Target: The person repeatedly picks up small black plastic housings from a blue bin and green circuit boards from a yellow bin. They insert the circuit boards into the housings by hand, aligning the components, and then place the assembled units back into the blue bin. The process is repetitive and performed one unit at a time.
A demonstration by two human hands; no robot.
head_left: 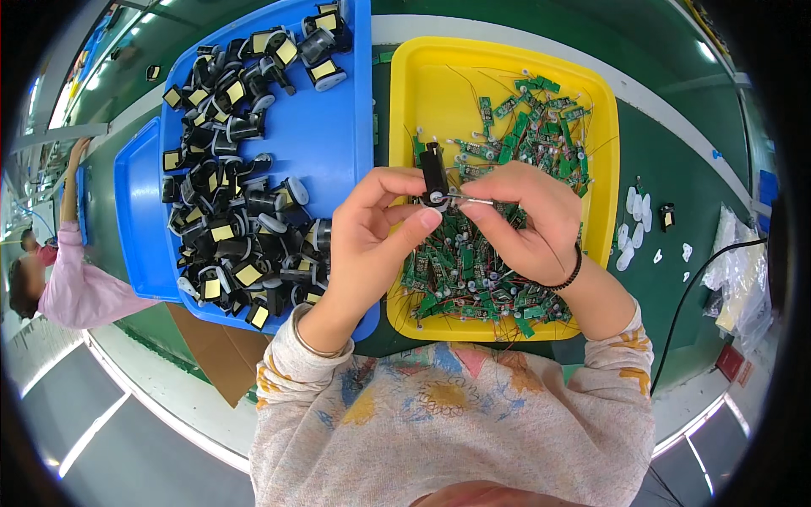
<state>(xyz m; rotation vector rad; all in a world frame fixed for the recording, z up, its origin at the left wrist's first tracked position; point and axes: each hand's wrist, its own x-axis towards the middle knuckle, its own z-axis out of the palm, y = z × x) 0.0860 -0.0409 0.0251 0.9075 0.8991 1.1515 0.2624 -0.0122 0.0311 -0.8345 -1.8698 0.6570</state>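
Observation:
Above the near part of the yellow tray, my left hand [372,232] is closed on a black plastic housing [434,169], gripped between thumb and fingers. The housing stands roughly upright, with a small round silvery part [436,197] at its lower end. My right hand [528,211] pinches a thin, pale, narrow strip [473,200] that reaches to the housing's lower end; its exact kind is too small to tell. Fine wires trail by the right fingers. Under both hands lie many green circuit boards [481,279] with thin wires, in the yellow tray [422,52].
To the left, a blue tray [338,127] holds many black housings with yellowish pads [224,230]. White oval pieces [636,207], one black housing [667,216], a black cable [684,296] and clear plastic bags [735,270] lie right. A co-worker in pink [89,283] is far left.

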